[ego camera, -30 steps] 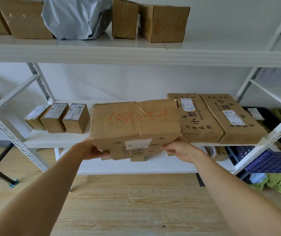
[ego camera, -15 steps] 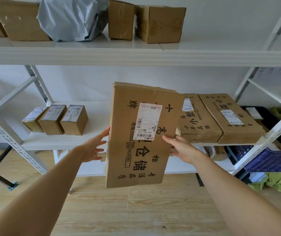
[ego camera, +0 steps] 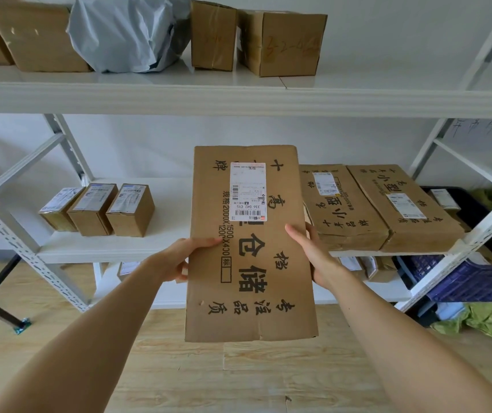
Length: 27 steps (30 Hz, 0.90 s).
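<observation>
I hold a flat brown cardboard box [ego camera: 250, 281] upright in front of the middle shelf [ego camera: 113, 248], its broad face toward me with black printed characters and a white shipping label [ego camera: 247, 192]. My left hand [ego camera: 179, 257] grips its left edge, thumb on the front face, fingers behind. My right hand [ego camera: 313, 251] grips the right edge the same way. The box hangs in the air, touching no shelf.
Three small labelled boxes [ego camera: 98, 208] stand at the left of the middle shelf. Two flat boxes [ego camera: 375, 204] lie at its right. The top shelf [ego camera: 238, 99] carries several boxes and a grey plastic bag [ego camera: 128, 31]. A blue crate [ego camera: 471, 278] sits low right.
The box was lying flat with red writing toward me; it has been turned so its labelled broad face stands upright. Both hands shifted from beneath it to its side edges.
</observation>
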Motion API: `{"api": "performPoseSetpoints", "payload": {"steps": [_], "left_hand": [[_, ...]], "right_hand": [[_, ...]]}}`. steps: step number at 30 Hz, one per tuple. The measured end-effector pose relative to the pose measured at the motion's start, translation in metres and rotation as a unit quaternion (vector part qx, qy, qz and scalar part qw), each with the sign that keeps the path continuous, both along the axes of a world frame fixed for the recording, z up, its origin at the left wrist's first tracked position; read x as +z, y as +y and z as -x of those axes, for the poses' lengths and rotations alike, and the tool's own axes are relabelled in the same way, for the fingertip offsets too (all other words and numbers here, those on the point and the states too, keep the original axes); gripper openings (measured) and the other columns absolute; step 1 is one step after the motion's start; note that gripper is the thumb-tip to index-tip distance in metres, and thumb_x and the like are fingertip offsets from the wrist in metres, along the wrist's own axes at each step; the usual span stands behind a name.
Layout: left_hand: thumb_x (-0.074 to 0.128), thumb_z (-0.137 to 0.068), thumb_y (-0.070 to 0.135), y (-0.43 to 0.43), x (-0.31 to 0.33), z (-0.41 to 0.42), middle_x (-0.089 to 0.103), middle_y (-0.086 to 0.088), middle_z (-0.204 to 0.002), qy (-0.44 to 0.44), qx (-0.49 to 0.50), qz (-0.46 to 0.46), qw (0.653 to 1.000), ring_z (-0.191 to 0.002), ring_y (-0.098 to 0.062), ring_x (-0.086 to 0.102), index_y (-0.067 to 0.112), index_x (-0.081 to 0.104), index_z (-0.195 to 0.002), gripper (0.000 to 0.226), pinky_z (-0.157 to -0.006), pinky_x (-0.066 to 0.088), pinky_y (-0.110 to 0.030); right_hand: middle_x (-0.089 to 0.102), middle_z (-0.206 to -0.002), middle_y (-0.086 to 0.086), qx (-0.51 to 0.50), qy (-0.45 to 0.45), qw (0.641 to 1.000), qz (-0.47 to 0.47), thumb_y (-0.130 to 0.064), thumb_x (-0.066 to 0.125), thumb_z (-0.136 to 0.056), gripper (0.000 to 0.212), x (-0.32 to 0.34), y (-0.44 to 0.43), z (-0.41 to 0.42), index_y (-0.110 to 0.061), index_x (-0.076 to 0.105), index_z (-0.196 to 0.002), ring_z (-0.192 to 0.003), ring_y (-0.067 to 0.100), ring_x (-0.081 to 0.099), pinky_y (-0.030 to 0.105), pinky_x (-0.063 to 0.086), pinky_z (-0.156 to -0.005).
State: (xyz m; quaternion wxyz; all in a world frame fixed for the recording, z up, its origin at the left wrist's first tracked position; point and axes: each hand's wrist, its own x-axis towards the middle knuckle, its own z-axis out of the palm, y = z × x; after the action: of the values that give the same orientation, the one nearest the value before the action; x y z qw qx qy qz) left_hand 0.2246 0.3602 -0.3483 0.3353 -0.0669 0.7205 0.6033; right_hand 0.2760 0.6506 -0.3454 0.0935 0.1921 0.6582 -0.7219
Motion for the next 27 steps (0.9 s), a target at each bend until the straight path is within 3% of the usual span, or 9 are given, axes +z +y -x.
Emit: {"api": "performPoseSetpoints", "payload": {"steps": [3,8,13,16,18,20,23,25,27], "left_hand": [[0.089,-0.06,0.054,0.005,0.002,-0.002,0.075,-0.006,-0.114,-0.009,0.009,0.001,1.0,-0.11,-0.028,0.069,0.019,0.064,-0.125,0.078,-0.098,0.053,-0.05],[0.084,-0.064,0.046,0.012,0.007,-0.006,0.076,-0.01,-0.106,0.004,0.045,-0.012,0.999,-0.1,-0.028,0.073,0.01,0.063,-0.123,0.073,-0.09,0.058,-0.047],[0.085,-0.068,0.045,0.015,0.005,-0.01,0.077,-0.009,-0.1,0.006,0.067,-0.004,0.998,-0.095,-0.027,0.075,0.01,0.063,-0.12,0.066,-0.087,0.059,-0.046],[0.086,-0.063,0.05,0.012,0.0,-0.015,0.077,-0.009,-0.101,-0.007,0.066,0.0,0.998,-0.098,-0.028,0.074,0.011,0.064,-0.12,0.072,-0.094,0.056,-0.05],[0.084,-0.06,0.055,0.009,-0.002,-0.017,0.077,-0.009,-0.103,-0.01,0.069,0.001,0.998,-0.101,-0.029,0.073,0.012,0.065,-0.12,0.076,-0.097,0.054,-0.052],[0.078,-0.068,0.059,0.008,0.001,-0.018,0.076,-0.01,-0.106,-0.005,0.066,-0.008,0.998,-0.103,-0.03,0.072,0.013,0.065,-0.122,0.073,-0.098,0.053,-0.052],[0.069,-0.08,0.062,0.005,0.013,-0.017,0.074,-0.013,-0.112,0.011,0.056,-0.018,0.998,-0.103,-0.033,0.072,0.014,0.065,-0.123,0.065,-0.097,0.053,-0.054],[0.068,-0.083,0.058,0.002,0.023,-0.015,0.073,-0.015,-0.114,0.01,0.064,-0.028,0.998,-0.102,-0.035,0.072,0.012,0.066,-0.123,0.061,-0.096,0.054,-0.051],[0.064,-0.088,0.049,-0.002,0.034,-0.012,0.074,-0.017,-0.107,0.013,0.081,-0.038,0.996,-0.091,-0.032,0.073,0.005,0.064,-0.124,0.056,-0.083,0.058,-0.041]], "right_hand": [[0.065,-0.118,0.003,0.007,0.002,1.0,0.012,-0.039,0.075,-0.085,0.071,-0.003,0.003,-0.004,-0.038,0.032,-0.141,-0.103,0.022,0.065,0.041,0.055,-0.079],[0.068,-0.119,0.002,0.016,0.005,1.0,0.001,-0.032,0.087,-0.071,0.093,-0.018,-0.002,-0.003,-0.034,0.032,-0.147,-0.106,0.024,0.068,0.049,0.054,-0.093],[0.064,-0.12,0.001,-0.003,0.005,0.999,-0.04,-0.033,0.086,-0.074,0.091,-0.017,-0.006,-0.002,-0.031,0.033,-0.147,-0.106,0.022,0.064,0.042,0.055,-0.085],[0.065,-0.119,0.001,-0.015,-0.005,0.998,-0.059,-0.034,0.088,-0.071,0.089,-0.016,-0.008,-0.001,-0.03,0.037,-0.143,-0.103,0.02,0.065,0.036,0.055,-0.075],[0.066,-0.118,0.003,-0.015,-0.022,0.997,-0.074,-0.045,0.092,-0.061,0.095,-0.013,-0.01,-0.002,-0.023,0.043,-0.139,-0.101,0.021,0.066,0.038,0.056,-0.08],[0.067,-0.119,0.006,0.004,-0.055,0.996,-0.075,-0.061,0.088,-0.052,0.099,-0.012,-0.011,-0.001,-0.017,0.052,-0.133,-0.107,0.024,0.065,0.044,0.052,-0.095],[0.069,-0.118,0.006,0.039,-0.064,0.996,-0.049,-0.061,0.069,-0.08,0.068,0.0,-0.012,-0.003,-0.019,0.059,-0.132,-0.11,0.025,0.063,0.043,0.045,-0.105],[0.07,-0.106,0.002,0.046,-0.049,0.997,-0.038,-0.056,0.058,-0.092,0.053,0.007,-0.009,-0.003,-0.02,0.059,-0.131,-0.1,0.02,0.065,0.036,0.048,-0.094],[0.072,-0.093,-0.002,0.055,-0.03,0.998,-0.005,-0.048,0.049,-0.099,0.032,0.018,-0.007,-0.006,-0.024,0.061,-0.116,-0.085,0.014,0.067,0.029,0.05,-0.077]]}}
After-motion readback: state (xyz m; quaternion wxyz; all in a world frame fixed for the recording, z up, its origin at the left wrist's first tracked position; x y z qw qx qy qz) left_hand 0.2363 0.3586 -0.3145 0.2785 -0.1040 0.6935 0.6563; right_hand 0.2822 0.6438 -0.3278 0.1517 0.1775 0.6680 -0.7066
